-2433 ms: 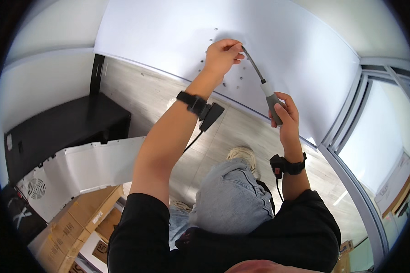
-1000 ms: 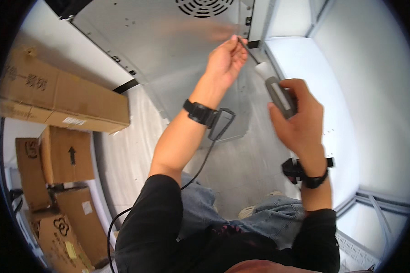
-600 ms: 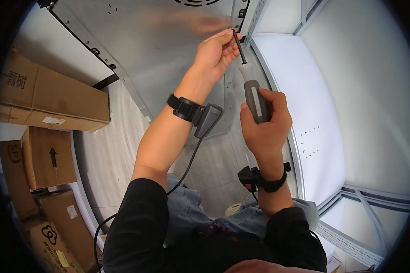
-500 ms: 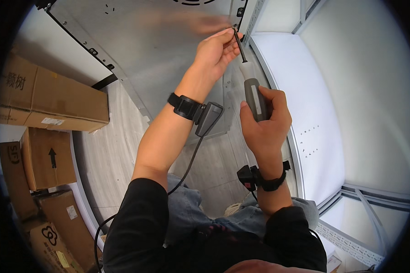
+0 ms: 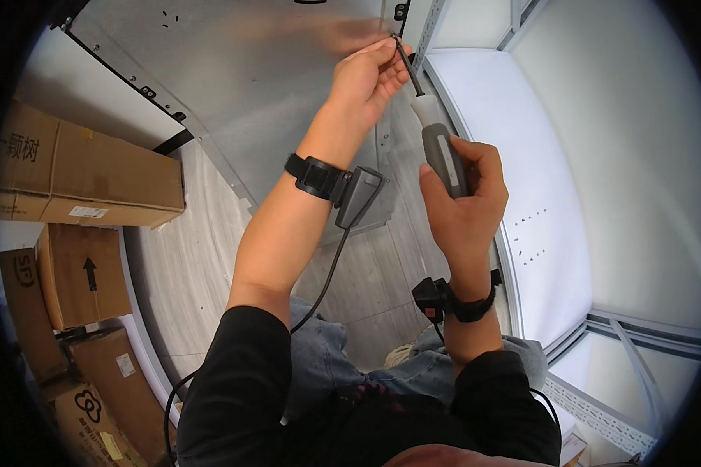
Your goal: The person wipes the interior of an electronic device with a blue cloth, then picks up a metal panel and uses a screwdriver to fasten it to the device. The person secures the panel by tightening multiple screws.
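My right hand [image 5: 467,206] is wrapped round the grey handle of an electric screwdriver [image 5: 444,159], which points up and away from me. Its long dark bit [image 5: 410,68] reaches the fingertips of my left hand [image 5: 366,78]. The thumb and forefinger there are pinched at the bit's tip; whatever small piece they hold cannot be made out. Both fingertips and tip lie close to the edge of a large silvery metal panel [image 5: 265,86], whose sheen shows a blurred reflection of the hand. Each wrist wears a black strap with a small device and cable.
Several tiny screws [image 5: 531,251] lie in loose rows on the white shelf [image 5: 553,288] at my right. Cardboard boxes [image 5: 93,183] are stacked at the left. A perforated metal upright [image 5: 431,31] stands beside the panel's far corner. Wood-look floor [image 5: 183,257] shows between.
The screwdriver and my right hand have shifted slightly right and up in the picture. My left fingertips are a little higher, still pinched at the bit's tip. The panel sits slightly higher in view.
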A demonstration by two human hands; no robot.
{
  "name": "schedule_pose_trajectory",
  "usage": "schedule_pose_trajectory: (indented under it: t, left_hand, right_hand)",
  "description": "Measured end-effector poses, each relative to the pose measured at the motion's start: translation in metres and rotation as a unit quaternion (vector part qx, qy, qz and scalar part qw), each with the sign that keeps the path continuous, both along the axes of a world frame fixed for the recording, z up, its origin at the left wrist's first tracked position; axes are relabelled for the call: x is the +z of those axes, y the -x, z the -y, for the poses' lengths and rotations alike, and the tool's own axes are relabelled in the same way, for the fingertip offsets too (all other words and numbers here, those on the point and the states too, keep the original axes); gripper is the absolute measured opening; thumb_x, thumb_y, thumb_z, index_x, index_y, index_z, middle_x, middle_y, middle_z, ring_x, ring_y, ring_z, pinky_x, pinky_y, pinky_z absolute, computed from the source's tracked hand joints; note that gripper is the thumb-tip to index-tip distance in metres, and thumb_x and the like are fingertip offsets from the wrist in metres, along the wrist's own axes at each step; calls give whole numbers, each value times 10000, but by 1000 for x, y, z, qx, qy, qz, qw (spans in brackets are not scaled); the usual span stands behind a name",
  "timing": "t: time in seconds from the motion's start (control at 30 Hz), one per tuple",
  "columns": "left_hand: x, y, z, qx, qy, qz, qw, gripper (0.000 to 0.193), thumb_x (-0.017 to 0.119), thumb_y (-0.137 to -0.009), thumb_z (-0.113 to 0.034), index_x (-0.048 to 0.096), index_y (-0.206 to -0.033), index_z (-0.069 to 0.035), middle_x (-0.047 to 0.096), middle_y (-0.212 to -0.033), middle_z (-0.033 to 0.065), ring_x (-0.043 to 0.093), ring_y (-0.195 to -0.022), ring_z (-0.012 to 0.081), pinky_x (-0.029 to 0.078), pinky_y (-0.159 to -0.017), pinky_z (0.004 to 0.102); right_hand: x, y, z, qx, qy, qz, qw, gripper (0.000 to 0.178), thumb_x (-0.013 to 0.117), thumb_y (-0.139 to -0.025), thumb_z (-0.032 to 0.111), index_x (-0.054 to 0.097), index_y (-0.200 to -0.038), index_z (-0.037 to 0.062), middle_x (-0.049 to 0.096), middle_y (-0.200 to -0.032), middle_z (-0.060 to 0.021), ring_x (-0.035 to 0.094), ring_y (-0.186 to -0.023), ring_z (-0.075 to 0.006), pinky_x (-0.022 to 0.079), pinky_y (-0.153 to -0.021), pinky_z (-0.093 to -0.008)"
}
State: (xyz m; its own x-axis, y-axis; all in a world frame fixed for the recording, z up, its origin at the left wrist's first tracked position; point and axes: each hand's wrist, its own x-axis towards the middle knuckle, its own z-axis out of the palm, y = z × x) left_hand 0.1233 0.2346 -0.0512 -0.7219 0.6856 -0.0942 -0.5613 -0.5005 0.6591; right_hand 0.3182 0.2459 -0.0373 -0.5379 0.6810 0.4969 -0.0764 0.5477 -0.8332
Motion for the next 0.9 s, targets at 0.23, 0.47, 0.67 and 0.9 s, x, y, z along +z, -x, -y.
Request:
schedule_pose_trajectory:
  t: [0.23, 0.47, 0.67, 0.9]
  left_hand:
    - [6, -2, 3, 3, 39, 2, 999, 161, 502, -949, -89, 573, -1015, 39, 649, -930, 133, 599, -702, 140, 554, -635, 246]
    - [20, -8, 14, -94, 36, -50, 994, 238, 435, -961, -96, 535, -1106, 64, 645, -974, 156, 659, -831, 199, 572, -671, 262]
    - [13, -8, 9, -63, 65, -80, 993, 249, 423, -960, -93, 519, -1137, 53, 642, -983, 146, 673, -837, 207, 581, -674, 264]
    - [12, -3, 9, -72, 87, -82, 990, 229, 449, -962, -119, 556, -1106, 24, 648, -969, 126, 676, -813, 193, 580, -656, 258]
  right_hand:
    - [7, 0, 1, -7, 3, 6, 1000, 293, 702, -718, 26, 573, -976, -25, 603, -810, -106, 611, -711, -146, 495, -645, -265]
    - [7, -2, -1, 3, 81, 26, 996, 342, 711, -722, 48, 555, -1017, -28, 600, -839, -106, 608, -734, -155, 493, -653, -264]
    - [6, -7, 3, -16, -40, 101, 994, 466, 699, -739, 50, 482, -1146, -14, 549, -976, -145, 594, -817, -221, 488, -598, -282]
    - [5, -6, 15, -29, 22, 96, 995, 442, 639, -823, 105, 441, -1203, 0, 605, -878, -149, 623, -728, -237, 473, -571, -311]
